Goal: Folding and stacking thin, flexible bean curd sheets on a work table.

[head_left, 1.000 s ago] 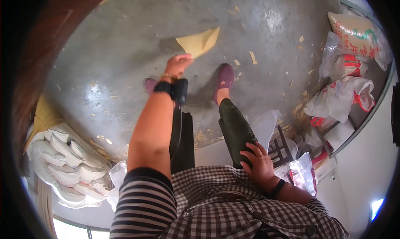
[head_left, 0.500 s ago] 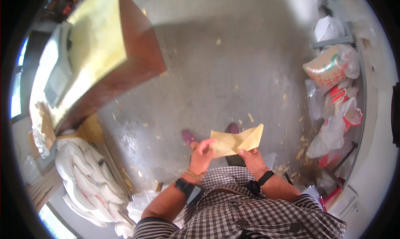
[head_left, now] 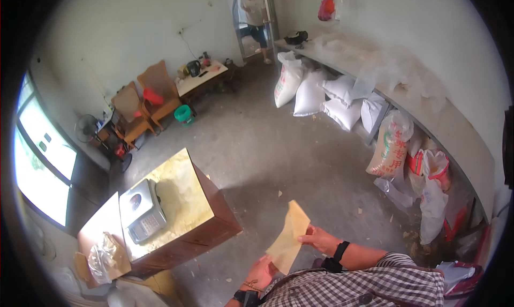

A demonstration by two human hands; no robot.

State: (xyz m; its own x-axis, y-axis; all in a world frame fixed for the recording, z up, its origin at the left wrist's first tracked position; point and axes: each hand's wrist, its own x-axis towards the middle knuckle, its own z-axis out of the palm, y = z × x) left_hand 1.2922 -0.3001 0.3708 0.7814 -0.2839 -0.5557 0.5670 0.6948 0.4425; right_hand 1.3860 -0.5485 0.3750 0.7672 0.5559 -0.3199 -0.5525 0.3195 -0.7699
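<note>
Between my hands is a thin, pale yellow sheet (head_left: pixel 289 237), slightly bent, with its narrow upper corner pointing away from me. My right hand (head_left: pixel 319 240) pinches its right edge, the thumb lying on top. At the near left corner, my left hand (head_left: pixel 260 274) grips the sheet with curled fingers; some of those fingertips are hidden. The sheet hangs over the grey floor in front of my checked apron, touching neither.
Left ahead stands a brown-sided table (head_left: pixel 184 232) bearing a weighing scale (head_left: pixel 143 210) and a carton with clear plastic (head_left: pixel 106 256). Full white sacks (head_left: pixel 310 95) and a printed sack (head_left: pixel 388 151) line the right-hand bench (head_left: pixel 428 109). Chairs (head_left: pixel 160 87) stand far left; a person (head_left: pixel 254 12) is at the doorway.
My view has lifted and now takes in the far room. The sheet has turned from lying crosswise to slanting away from me, still between both hands.
</note>
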